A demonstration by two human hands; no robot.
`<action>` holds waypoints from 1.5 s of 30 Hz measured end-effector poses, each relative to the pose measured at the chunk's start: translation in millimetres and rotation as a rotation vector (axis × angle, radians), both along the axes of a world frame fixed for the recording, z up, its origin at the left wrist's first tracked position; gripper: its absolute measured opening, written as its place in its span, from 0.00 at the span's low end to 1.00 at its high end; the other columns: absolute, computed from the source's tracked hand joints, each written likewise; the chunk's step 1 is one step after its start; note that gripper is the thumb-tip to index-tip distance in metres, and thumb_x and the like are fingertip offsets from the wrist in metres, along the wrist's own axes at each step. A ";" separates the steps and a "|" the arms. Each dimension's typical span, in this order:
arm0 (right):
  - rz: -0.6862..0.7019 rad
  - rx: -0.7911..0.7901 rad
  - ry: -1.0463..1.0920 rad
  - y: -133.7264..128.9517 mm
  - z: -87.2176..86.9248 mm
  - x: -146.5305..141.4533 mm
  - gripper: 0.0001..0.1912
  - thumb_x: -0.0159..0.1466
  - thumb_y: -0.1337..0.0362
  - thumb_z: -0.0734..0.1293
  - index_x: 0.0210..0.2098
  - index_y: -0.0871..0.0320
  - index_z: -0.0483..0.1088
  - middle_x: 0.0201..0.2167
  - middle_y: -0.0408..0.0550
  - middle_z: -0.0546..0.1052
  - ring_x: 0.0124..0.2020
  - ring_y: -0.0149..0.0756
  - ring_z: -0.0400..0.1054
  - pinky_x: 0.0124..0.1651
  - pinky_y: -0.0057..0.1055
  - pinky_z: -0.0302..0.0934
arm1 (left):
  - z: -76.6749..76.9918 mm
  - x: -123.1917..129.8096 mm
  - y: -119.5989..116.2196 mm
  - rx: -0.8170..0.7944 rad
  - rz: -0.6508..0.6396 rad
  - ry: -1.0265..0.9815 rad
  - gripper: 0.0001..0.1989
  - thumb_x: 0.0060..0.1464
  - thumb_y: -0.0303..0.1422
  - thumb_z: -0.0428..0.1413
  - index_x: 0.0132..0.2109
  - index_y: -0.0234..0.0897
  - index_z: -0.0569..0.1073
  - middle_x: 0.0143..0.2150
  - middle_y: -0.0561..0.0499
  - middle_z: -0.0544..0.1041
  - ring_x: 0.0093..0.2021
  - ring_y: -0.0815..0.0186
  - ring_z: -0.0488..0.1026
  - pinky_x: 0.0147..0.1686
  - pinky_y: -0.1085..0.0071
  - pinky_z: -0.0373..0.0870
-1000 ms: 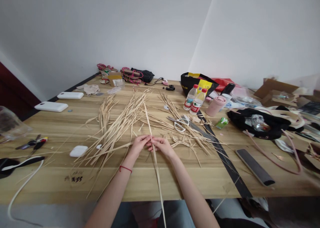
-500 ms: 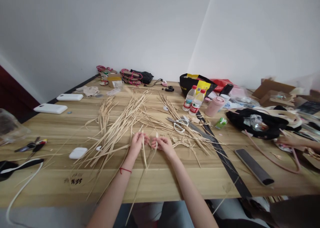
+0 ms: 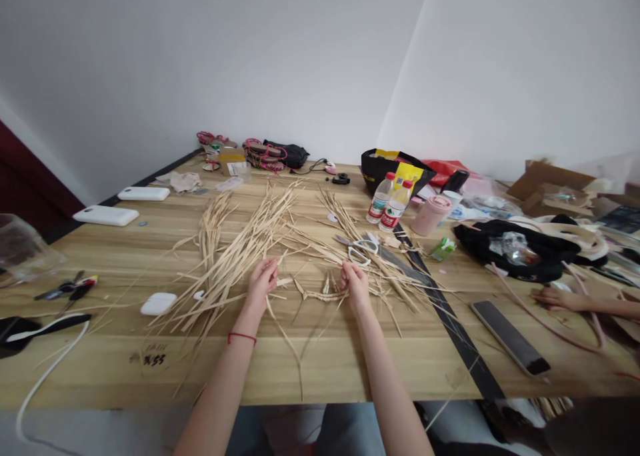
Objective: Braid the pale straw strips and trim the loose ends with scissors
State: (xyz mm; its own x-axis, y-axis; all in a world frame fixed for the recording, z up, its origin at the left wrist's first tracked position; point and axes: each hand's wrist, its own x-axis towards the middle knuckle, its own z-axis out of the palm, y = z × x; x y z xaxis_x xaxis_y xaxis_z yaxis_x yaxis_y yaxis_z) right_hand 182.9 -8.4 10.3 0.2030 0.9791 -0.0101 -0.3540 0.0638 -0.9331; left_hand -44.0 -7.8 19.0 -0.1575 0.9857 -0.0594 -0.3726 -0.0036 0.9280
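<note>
My left hand (image 3: 262,283), with a red string at the wrist, pinches a pale straw strip beside the big straw pile (image 3: 245,243). To its right my right hand (image 3: 355,284) has its fingers closed on a thin strip near the white-handled scissors (image 3: 361,251). A narrow braided length of straw (image 3: 323,296) runs between the two hands, with loose ends sticking out. One long strip (image 3: 287,343) hangs from near my left hand toward the table's front edge.
Two bottles (image 3: 393,206), a pink cup (image 3: 431,215) and a black bag (image 3: 515,246) stand at the right. Another person's hand (image 3: 557,299) is at far right, near a dark phone-like slab (image 3: 510,336). White earphone case (image 3: 159,303) lies left.
My hands have moved apart, the left one leftward and the right one rightward. The braided length now shows between them. The other person's hand has shifted slightly left.
</note>
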 end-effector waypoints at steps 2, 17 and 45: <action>-0.009 0.010 -0.042 -0.2 0.2 3.1 0.17 0.49 0.50 0.70 0.27 0.58 0.69 0.15 0.35 0.61 0.15 0.24 0.53 0.17 0.24 0.47 | 0.4 2.5 -1.7 0.006 -0.045 0.083 0.19 0.43 0.39 0.61 0.42 0.36 0.70 0.21 0.60 0.66 0.12 0.81 0.49 0.12 0.81 0.41; 0.575 0.197 -0.610 -27.1 4.0 -28.1 0.11 0.55 0.57 0.68 0.29 0.60 0.72 0.21 0.41 0.69 0.21 0.26 0.57 0.24 0.23 0.51 | -1.2 18.0 -4.9 0.003 -0.121 0.330 0.20 0.44 0.45 0.59 0.39 0.33 0.73 0.34 0.47 0.77 0.26 0.69 0.70 0.23 0.76 0.66; 0.286 0.289 -0.759 -35.1 1.0 -45.7 0.09 0.54 0.64 0.62 0.18 0.57 0.64 0.14 0.39 0.63 0.19 0.27 0.54 0.24 0.25 0.49 | 2.4 36.8 -14.9 0.062 -0.254 0.246 0.20 0.45 0.38 0.60 0.44 0.32 0.73 0.28 0.51 0.74 0.24 0.71 0.67 0.24 0.75 0.64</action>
